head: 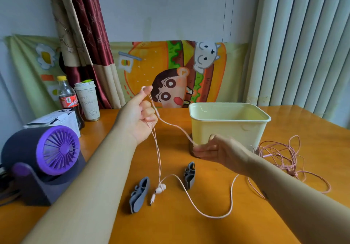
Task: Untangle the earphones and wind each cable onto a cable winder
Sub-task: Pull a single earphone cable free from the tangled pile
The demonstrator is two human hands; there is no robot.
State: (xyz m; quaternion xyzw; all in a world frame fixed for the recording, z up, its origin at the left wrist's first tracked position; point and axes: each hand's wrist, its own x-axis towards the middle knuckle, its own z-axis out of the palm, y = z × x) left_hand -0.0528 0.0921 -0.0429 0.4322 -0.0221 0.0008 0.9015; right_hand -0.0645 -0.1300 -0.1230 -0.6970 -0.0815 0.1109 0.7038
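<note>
My left hand (139, 117) is raised above the table and holds a pink earphone cable (158, 154) looped over its index finger, with curled fingers gripping the strands. My right hand (214, 150), blurred, pinches the same cable lower down, in front of the box. The cable's earbuds (160, 188) and plug (152, 199) lie on the table below. Two grey cable winders lie there too, one (139, 194) left of the earbuds and one (190, 174) to their right. A second pink earphone cable (284, 158) lies in a loose tangle at the right.
A pale yellow plastic box (229, 128) stands behind my right hand. A purple desk fan (55, 150), a white carton (56, 120), a cola bottle (67, 99) and a paper cup (88, 101) stand at the left on the orange table (170, 228).
</note>
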